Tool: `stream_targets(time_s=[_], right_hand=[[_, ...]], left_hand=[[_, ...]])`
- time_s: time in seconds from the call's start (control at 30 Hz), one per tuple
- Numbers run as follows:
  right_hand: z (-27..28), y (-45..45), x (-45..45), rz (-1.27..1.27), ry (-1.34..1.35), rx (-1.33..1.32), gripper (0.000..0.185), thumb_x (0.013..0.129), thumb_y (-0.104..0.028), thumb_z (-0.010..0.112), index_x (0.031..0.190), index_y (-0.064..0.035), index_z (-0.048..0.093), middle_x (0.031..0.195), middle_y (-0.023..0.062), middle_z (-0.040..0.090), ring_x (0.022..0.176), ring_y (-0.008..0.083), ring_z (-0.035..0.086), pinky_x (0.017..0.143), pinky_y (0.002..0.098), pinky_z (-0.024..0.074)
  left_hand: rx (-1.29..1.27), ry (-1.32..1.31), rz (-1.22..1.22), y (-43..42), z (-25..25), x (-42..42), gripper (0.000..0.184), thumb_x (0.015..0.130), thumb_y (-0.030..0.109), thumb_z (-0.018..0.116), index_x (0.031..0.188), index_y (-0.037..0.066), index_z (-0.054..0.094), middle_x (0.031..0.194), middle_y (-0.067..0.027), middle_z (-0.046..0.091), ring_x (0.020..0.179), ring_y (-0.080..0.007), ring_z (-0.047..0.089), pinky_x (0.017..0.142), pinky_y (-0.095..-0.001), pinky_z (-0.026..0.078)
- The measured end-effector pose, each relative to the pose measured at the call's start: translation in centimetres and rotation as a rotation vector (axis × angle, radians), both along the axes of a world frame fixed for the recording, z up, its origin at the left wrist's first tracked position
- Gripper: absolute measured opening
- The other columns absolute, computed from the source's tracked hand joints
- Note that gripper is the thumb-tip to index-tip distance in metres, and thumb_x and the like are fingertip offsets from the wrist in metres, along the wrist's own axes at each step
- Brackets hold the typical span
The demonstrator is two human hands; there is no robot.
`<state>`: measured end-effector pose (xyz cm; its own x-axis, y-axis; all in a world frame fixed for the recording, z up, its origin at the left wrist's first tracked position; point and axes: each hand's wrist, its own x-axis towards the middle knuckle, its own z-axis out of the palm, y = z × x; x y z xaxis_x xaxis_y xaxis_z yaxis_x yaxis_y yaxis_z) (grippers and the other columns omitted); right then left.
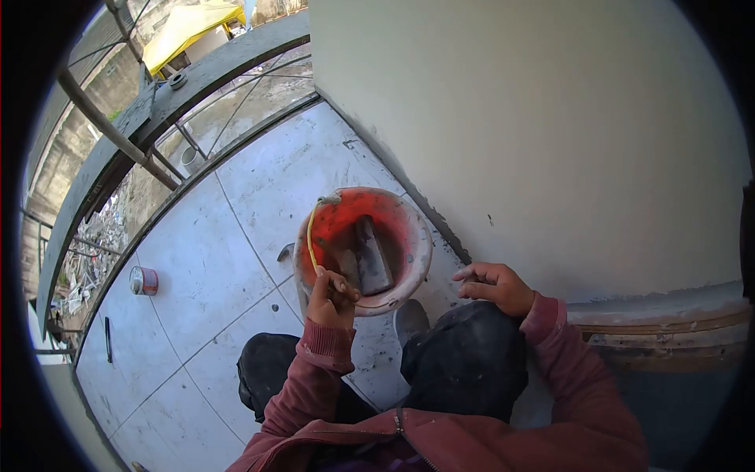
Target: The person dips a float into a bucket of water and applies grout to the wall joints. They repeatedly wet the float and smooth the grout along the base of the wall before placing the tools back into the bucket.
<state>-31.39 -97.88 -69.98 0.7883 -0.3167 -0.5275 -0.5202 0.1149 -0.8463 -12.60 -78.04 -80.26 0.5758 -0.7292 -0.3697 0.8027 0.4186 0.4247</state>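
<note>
A round orange bucket (pixel 421 236) with a pale, plaster-smeared rim stands on the tiled floor in front of my knees. Inside it lie a long dark block-like tool (pixel 374 259) and a paler piece beside it, partly in shadow. A yellow cord (pixel 311 236) is tied at the bucket's far rim and runs down to my left hand (pixel 333 297), whose curled fingers hold it over the near-left rim. My right hand (pixel 501 289) is to the right of the bucket near the wall, apart from it, fingers loosely extended and holding nothing visible.
A plain wall (pixel 535 141) rises close on the right. A small paint can (pixel 143 281) and a thin black rod (pixel 108 340) are on the tiles to the left. Curved metal (pixel 285 252) shows beside the bucket. A railing (pixel 118 134) borders the floor, with rubble beyond.
</note>
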Motion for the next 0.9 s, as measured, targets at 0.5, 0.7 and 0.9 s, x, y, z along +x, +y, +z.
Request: stream_targets(time_s=[0.5, 0.7, 0.9], right_hand=[[-21.8, -0.2, 14.4, 0.159, 0.411, -0.548, 0.057, 0.068, -0.024, 0.067, 0.108, 0.0070, 0.040, 0.084, 0.0236, 0.057, 0.075, 0.0308, 0.059, 0.069, 0.0354, 0.0473], [-20.9, 0.1, 15.8, 0.207, 0.283, -0.718, 0.066, 0.064, -0.024, 0.068, 0.110, 0.0096, 0.036, 0.088, 0.0254, 0.056, 0.083, 0.0340, 0.057, 0.075, 0.0358, 0.0456], [-21.9, 1.3, 16.2, 0.181, 0.388, -0.870, 0.060, 0.064, -0.021, 0.063, 0.103, 0.0158, 0.037, 0.093, 0.0283, 0.055, 0.088, 0.0350, 0.056, 0.078, 0.0357, 0.0448]], left_hand=[[1.022, -1.298, 0.447, 4.0, -1.5, 0.0, 0.062, 0.073, 0.015, 0.060, 0.123, 0.000, 0.026, 0.121, -0.0164, 0.033, 0.114, -0.0262, 0.031, 0.095, -0.0377, 0.022], [0.506, -1.584, 0.342, 2.7, -0.5, -1.2, 0.061, 0.072, 0.012, 0.057, 0.123, 0.001, 0.026, 0.125, -0.0188, 0.031, 0.117, -0.0284, 0.031, 0.097, -0.0403, 0.024], [0.427, -1.272, 0.114, 1.1, -1.1, 0.0, 0.058, 0.073, 0.003, 0.055, 0.123, 0.001, 0.026, 0.127, -0.0187, 0.028, 0.122, -0.0280, 0.026, 0.101, -0.0397, 0.018]])
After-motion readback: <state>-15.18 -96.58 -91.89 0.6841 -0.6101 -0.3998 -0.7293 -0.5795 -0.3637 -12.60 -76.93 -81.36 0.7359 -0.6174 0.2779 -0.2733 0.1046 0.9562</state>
